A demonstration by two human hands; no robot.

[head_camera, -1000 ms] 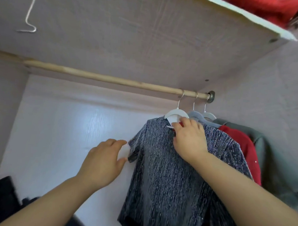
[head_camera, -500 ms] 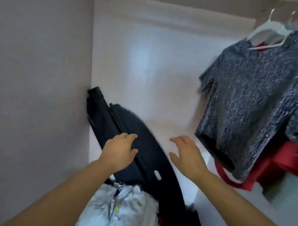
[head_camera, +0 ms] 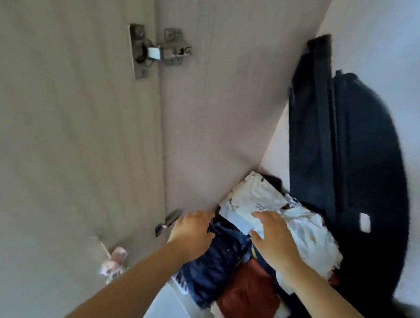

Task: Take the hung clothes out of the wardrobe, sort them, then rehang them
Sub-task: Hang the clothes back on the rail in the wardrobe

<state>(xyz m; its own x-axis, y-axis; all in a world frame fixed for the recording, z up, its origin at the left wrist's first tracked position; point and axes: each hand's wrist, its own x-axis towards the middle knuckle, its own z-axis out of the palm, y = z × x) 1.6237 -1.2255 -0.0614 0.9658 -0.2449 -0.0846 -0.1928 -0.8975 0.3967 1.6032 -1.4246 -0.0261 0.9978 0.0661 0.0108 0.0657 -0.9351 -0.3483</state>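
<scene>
A crumpled white printed garment [head_camera: 304, 231] is piled on dark blue denim [head_camera: 220, 264] and rust-brown cloth [head_camera: 247, 300] low in the wardrobe corner. It is touched by the right hand [head_camera: 274, 240], fingers loosely spread; the left hand [head_camera: 192, 230] is held open over the denim. A black fabric bag [head_camera: 347, 151] is leaned behind, against the pale wardrobe back.

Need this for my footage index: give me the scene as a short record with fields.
place: wardrobe bottom, door hinge at left
pile: white printed garment on top, dark blue garment and rust garment nearer camera
left hand: open, at dark blue garment's edge
right hand: open, resting on white printed garment
behind: black bag leaning against back wall
</scene>
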